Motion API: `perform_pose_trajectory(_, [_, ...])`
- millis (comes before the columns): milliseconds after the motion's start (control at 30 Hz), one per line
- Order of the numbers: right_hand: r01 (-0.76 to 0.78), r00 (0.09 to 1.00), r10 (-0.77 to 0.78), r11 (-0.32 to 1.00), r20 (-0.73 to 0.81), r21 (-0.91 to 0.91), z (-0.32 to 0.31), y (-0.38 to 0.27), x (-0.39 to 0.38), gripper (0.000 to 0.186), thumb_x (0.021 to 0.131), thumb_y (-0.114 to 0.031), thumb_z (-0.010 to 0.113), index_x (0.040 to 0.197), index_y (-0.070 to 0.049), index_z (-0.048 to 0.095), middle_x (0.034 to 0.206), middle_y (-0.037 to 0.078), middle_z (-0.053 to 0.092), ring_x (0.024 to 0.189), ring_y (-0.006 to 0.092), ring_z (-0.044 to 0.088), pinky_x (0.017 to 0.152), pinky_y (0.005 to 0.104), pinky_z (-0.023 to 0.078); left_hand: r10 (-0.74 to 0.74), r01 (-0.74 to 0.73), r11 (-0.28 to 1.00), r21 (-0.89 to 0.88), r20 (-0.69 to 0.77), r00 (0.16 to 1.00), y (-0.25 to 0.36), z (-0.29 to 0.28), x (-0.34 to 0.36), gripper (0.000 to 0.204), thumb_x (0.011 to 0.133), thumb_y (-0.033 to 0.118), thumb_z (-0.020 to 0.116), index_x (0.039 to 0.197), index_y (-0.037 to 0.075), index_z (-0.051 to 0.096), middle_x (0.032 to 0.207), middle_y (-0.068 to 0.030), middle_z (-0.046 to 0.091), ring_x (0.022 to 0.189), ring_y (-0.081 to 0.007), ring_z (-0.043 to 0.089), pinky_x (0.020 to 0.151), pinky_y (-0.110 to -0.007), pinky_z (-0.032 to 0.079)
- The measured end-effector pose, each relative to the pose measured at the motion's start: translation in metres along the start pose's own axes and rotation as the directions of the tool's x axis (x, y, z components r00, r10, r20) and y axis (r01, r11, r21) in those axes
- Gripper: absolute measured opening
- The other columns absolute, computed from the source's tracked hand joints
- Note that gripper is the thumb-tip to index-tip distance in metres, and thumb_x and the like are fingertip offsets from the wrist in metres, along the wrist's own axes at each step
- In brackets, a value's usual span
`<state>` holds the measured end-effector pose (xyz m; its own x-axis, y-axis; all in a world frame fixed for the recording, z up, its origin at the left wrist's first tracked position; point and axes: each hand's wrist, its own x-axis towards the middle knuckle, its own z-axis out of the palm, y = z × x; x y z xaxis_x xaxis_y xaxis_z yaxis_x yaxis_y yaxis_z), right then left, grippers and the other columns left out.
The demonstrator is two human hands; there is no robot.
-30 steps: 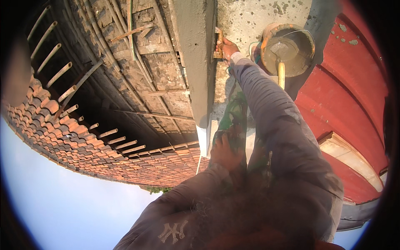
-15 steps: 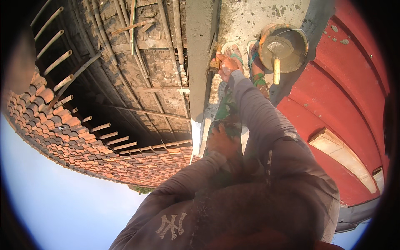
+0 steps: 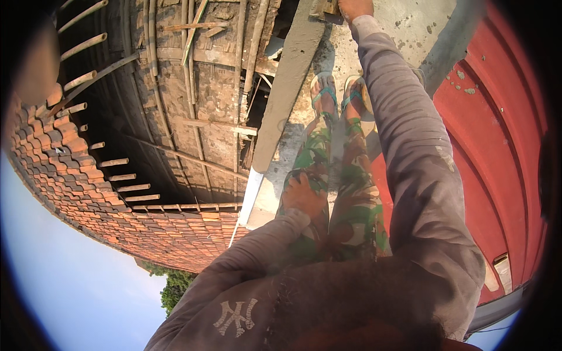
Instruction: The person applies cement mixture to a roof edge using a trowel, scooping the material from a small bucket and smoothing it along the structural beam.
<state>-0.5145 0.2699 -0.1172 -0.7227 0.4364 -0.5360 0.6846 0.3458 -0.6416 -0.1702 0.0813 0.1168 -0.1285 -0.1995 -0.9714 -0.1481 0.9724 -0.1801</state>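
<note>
My right hand (image 3: 355, 8) reaches far forward at the top edge of the view, its fingers closed on a small wooden float (image 3: 328, 9). The float rests at the far end of a ledge (image 3: 293, 76) coated in grey mortar; the frame's edge cuts off part of it and of the hand. My left hand (image 3: 305, 195) lies on my left knee over camouflage trousers (image 3: 357, 193), with its fingers spread and nothing in it. Both feet, in teal-strapped sandals (image 3: 324, 93), stand on the concrete beside the ledge.
Left of the ledge drops an open gap with bamboo poles (image 3: 193, 99) and a tiled roof (image 3: 76, 158). To the right slopes a red metal roof (image 3: 486, 117). My right sleeve hides most of the mortar bucket (image 3: 367, 99) near my right foot.
My right hand has moved forward along the ledge with the float, from beside my feet to the top edge. The view has turned; the bucket is now mostly behind my arm. My left hand stays on the knee.
</note>
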Motion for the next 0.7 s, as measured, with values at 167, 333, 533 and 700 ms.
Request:
perform_pose_trajectory(167, [0.030, 0.997, -0.025, 0.997, 0.071, -0.069, 0.054, 0.027, -0.101, 0.040, 0.089, -0.031, 0.076, 0.107, 0.001, 0.059, 0.104, 0.028, 0.071, 0.101, 0.0463, 0.069, 0.089, 0.0500, 0.054, -0.003, 0.004, 0.999, -0.037, 0.020, 1.000, -0.001, 0.000, -0.002, 0.088, 0.086, 0.055, 0.063, 0.151, 0.001, 0.037, 0.138, -0.0289, 0.050, 0.124, -0.0451, 0.058, 0.104, -0.051, 0.046])
perform_pose_trajectory(333, [-0.020, 0.935, 0.055, 0.995, 0.352, -0.101, 0.122, 0.101, -0.272, 0.040, 0.090, -0.029, 0.073, 0.114, 0.000, 0.060, 0.110, 0.027, 0.066, 0.106, 0.0457, 0.065, 0.093, 0.0513, 0.050, 0.000, 0.002, 0.997, -0.077, 0.033, 0.999, 0.000, 0.003, -0.002, 0.089, 0.086, 0.055, 0.063, 0.151, 0.001, 0.037, 0.137, -0.0292, 0.050, 0.123, -0.0457, 0.058, 0.104, -0.052, 0.046])
perform_pose_trajectory(533, [0.160, 0.987, -0.160, 0.986, -0.014, -0.040, 0.073, 0.048, -0.125, 0.043, 0.087, -0.039, 0.078, 0.098, 0.000, 0.064, 0.091, 0.025, 0.071, 0.089, 0.0440, 0.070, 0.080, 0.0466, 0.055, -0.007, 0.004, 0.992, -0.123, -0.025, 1.000, -0.006, 0.026, 0.001, 0.089, 0.085, 0.056, 0.062, 0.149, -0.001, 0.038, 0.135, -0.0289, 0.051, 0.121, -0.0455, 0.059, 0.101, -0.052, 0.048])
perform_pose_trajectory(700, [0.065, 0.993, -0.075, 0.991, -0.087, -0.113, 0.033, 0.005, -0.024, 0.054, 0.097, -0.043, 0.055, 0.135, -0.005, 0.054, 0.109, 0.034, 0.068, 0.108, 0.0524, 0.064, 0.098, 0.0543, 0.050, 0.006, -0.011, 0.991, -0.131, -0.033, 0.999, -0.003, 0.029, -0.001, 0.088, 0.084, 0.056, 0.062, 0.148, -0.001, 0.039, 0.132, -0.0275, 0.052, 0.118, -0.0450, 0.060, 0.101, -0.052, 0.048])
